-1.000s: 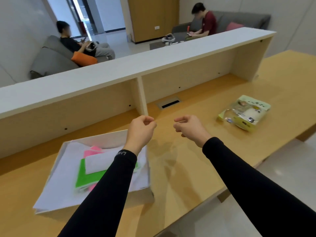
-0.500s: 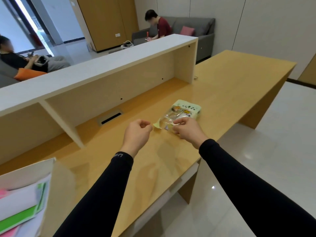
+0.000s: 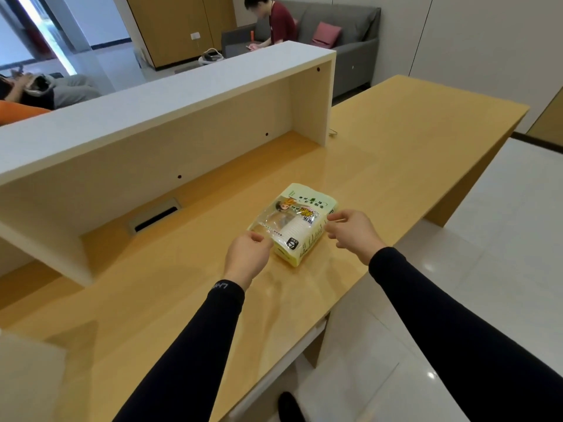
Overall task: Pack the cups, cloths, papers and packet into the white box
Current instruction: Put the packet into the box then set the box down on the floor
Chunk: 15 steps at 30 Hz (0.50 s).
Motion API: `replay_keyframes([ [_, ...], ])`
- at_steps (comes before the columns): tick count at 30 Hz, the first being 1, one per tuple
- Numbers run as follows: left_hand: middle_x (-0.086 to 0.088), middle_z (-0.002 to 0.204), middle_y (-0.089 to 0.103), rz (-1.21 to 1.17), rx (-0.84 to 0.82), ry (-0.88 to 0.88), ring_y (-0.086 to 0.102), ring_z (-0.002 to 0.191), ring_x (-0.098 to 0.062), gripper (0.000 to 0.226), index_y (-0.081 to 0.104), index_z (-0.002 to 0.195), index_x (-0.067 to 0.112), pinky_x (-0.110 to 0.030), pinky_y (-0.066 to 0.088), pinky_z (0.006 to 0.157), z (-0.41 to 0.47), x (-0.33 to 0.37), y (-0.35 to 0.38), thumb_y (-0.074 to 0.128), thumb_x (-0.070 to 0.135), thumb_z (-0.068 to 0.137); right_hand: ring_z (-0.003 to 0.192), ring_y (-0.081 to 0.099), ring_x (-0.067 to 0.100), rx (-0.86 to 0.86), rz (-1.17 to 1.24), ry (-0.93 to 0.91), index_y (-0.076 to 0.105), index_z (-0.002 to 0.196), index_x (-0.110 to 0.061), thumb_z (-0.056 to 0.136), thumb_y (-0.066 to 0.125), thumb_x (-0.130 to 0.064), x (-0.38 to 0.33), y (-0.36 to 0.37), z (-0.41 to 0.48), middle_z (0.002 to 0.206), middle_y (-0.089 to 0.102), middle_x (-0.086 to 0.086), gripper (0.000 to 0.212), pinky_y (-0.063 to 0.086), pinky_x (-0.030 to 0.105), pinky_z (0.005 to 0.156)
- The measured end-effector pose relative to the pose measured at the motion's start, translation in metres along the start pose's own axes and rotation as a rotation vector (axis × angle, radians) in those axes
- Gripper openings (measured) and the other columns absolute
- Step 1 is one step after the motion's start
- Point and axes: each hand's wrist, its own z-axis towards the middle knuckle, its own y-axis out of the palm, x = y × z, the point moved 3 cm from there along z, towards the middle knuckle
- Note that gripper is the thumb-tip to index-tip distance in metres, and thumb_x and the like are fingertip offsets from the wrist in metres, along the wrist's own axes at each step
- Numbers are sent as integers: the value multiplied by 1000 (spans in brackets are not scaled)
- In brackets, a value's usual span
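Note:
A pale green plastic packet (image 3: 297,222) with a clear window and printed label lies on the wooden desk (image 3: 396,166), near its front edge. My left hand (image 3: 248,258) pinches the packet's near left corner. My right hand (image 3: 352,231) touches the packet's right end with curled fingers. The packet still rests on the desk. Only a blurred corner of the white box (image 3: 27,376) shows at the bottom left; its contents are out of view.
A raised white counter shelf (image 3: 170,99) runs along the back of the desk, with a cable slot (image 3: 155,216) below it. The desk's front edge drops to a tiled floor (image 3: 487,269) on the right. Two people sit on sofas beyond.
My view has swung right, away from the white box. Both hands moved from the box area to the packet and closed on its two ends.

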Motion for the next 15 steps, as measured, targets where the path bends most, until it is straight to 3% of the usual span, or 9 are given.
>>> replay_keyframes([
  [2,-5,83,55,-34,-8,-47,53,78,-27,19,56,89,13,-32,42,69,17,-2,11,55,31,86,97,61,24,1,-14,4,60,113,-10,84,58,-15,-1,-3,21,110,62,10,29,49,34,77],
  [4,-7,90,53,-32,-25,-99,53,82,-26,34,54,109,11,-32,43,73,31,-5,21,53,37,88,92,58,22,-1,-31,14,58,118,-7,84,59,-15,-3,-5,40,108,61,10,35,47,33,75],
  [7,-3,94,54,-26,-45,-164,55,82,-19,64,33,141,6,-33,50,77,45,-7,34,50,41,91,95,57,24,-2,-71,5,52,129,-8,85,60,-16,-5,-8,66,123,57,13,45,49,35,82],
  [10,-5,106,63,-59,-30,-225,62,92,-23,71,31,143,8,-36,55,82,55,-8,47,51,47,86,118,53,26,-29,-113,-13,42,138,-11,86,62,-19,-7,-9,88,142,45,12,56,44,34,92],
  [13,-11,94,69,-33,13,-240,66,81,-26,64,42,133,7,-33,53,69,62,-9,58,53,44,82,131,44,27,-81,-136,-43,34,144,-14,84,66,-25,-7,-9,112,150,37,12,69,40,35,99],
  [15,-12,108,66,-25,55,-265,65,97,-31,72,32,141,9,-40,55,81,62,-8,65,56,42,82,136,38,28,-142,-151,-56,29,146,-14,83,69,-28,-6,-8,128,153,33,11,76,37,37,106],
])
